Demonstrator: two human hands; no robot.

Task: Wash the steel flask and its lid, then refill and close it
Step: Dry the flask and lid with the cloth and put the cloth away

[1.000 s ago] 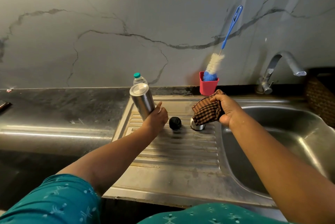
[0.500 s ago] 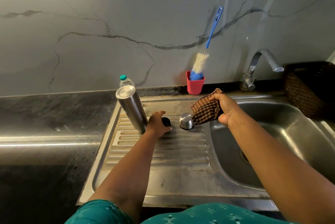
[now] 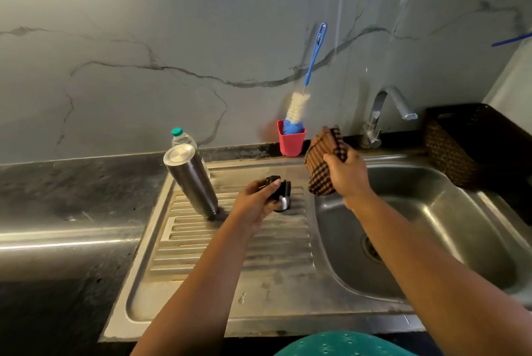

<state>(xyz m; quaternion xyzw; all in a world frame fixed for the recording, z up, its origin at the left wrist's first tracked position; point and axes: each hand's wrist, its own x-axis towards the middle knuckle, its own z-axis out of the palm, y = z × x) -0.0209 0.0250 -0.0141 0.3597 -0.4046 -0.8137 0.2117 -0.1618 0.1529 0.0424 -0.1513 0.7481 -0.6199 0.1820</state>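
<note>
The steel flask [image 3: 192, 180] stands upside down on the ribbed drainboard [image 3: 230, 255], tilted a little. Right of it, my left hand [image 3: 254, 204] holds the small black inner lid [image 3: 277, 187] just above the drainboard. The steel outer cap [image 3: 283, 203] lies under that hand, partly hidden. My right hand [image 3: 347, 174] grips a folded brown checked cloth [image 3: 321, 162] over the sink's left edge.
A red cup [image 3: 290, 141] with a blue bottle brush [image 3: 312, 67] stands at the wall. A plastic water bottle [image 3: 182, 138] is behind the flask. The tap [image 3: 385, 109] arches over the steel sink basin [image 3: 431, 226]. A dark woven basket [image 3: 460, 148] sits right.
My left hand let go of the flask, reached right and picked up the black lid. My right hand lifted the cloth off the steel cap and raised it.
</note>
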